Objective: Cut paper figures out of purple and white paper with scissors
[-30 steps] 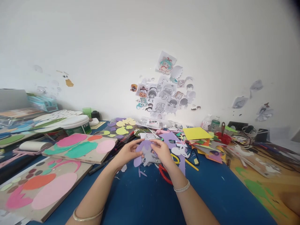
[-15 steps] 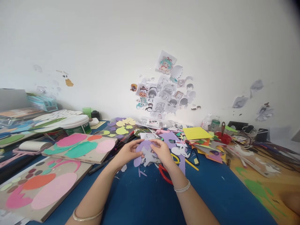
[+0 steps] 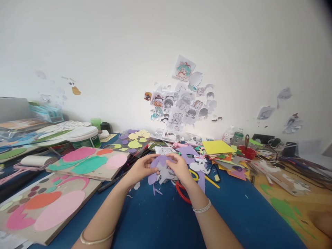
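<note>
Both hands meet over the blue table (image 3: 160, 221), holding a purple paper cutout (image 3: 155, 169) with a grey shape (image 3: 164, 173) on it. My left hand (image 3: 141, 170) pinches the cutout's left side. My right hand (image 3: 180, 167) pinches its top and right side, fingers curled on the paper. Red-handled scissors (image 3: 181, 192) lie just under my right wrist. Small purple scraps (image 3: 156, 190) lie on the table below the cutout.
Boards with pink, green and orange paper shapes (image 3: 88, 162) (image 3: 41, 211) fill the left. A white tub (image 3: 84, 136) and roller (image 3: 36, 160) stand behind them. A yellow sheet (image 3: 216, 147) tops a pile of coloured paper at right. Drawings (image 3: 181, 103) are stuck on the wall.
The hands stay on the purple cutout with only slight finger shifts. The view has moved down a little.
</note>
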A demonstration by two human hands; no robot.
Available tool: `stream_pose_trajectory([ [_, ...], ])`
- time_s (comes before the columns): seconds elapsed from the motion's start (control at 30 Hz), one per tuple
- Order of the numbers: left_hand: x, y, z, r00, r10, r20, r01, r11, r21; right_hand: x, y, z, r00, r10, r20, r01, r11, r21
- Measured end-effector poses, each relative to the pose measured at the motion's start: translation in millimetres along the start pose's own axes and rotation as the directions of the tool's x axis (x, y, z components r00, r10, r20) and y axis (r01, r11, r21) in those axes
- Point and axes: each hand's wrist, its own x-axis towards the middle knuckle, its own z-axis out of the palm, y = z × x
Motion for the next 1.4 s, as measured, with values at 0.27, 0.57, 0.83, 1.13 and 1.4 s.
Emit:
stream_pose_trajectory([
  [0.27, 1.4, -1.3, -0.5, 1.000, -0.013, -0.020, 0.013, 1.000, 0.001, -0.3, -1.3, 0.1, 1.000, -0.007, -0.003, 0.007, 1.000, 0.010],
  [0.57, 2.1, -1.3, -0.1, 0.999, -0.023, -0.034, 0.023, 1.000, -0.010, 0.8, 1.4, -0.9, 1.000, -0.003, 0.004, 0.003, 1.000, 0.020],
  [0.83, 2.6, -3.8, -1.2, 0.999, -0.010, -0.033, 0.011, 1.000, 0.009, 1.3, 2.0, -0.7, 1.000, 0.012, 0.008, -0.012, 1.000, 0.025],
  [1.13, 0.5, -1.7, -1.1, 0.999, -0.037, 0.011, 0.037, 0.998, -0.043, 2.0, 2.3, -2.1, 1.000, 0.002, 0.002, -0.002, 1.000, 0.030],
  [1.4, 0.2, -0.1, 3.3, 0.999, -0.008, -0.036, 0.007, 1.000, -0.027, 3.3, 3.4, -2.1, 1.000, -0.024, -0.002, 0.024, 0.999, 0.028],
])
